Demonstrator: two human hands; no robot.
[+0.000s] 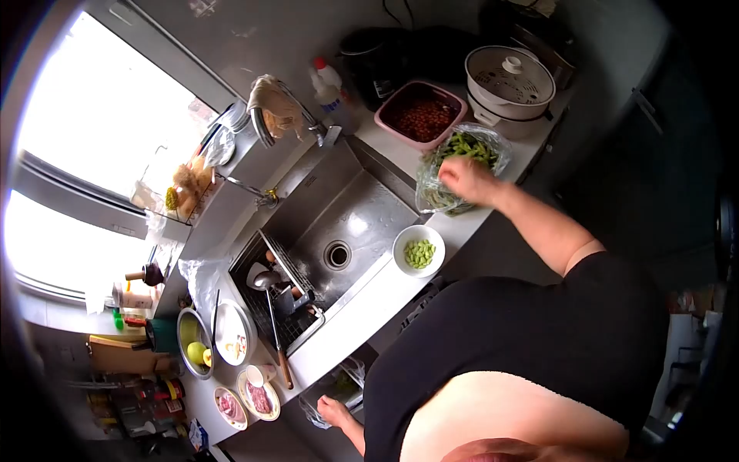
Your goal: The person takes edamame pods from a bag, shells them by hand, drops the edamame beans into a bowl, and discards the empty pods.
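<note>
Right hand [466, 179] is held curled over the bag of green pods [476, 146]; grip can't be told. Left hand [332, 412] is held at a lower plastic bag [346, 387], grip unclear. White bowl [399, 256] is part-filled with beans [419, 254]; pods are left. Bowl is set near the surface [456, 231] front edge, beside the sink [366, 219]; bag is hemmed by pink basin [396, 135] and steamer [500, 95].
</note>
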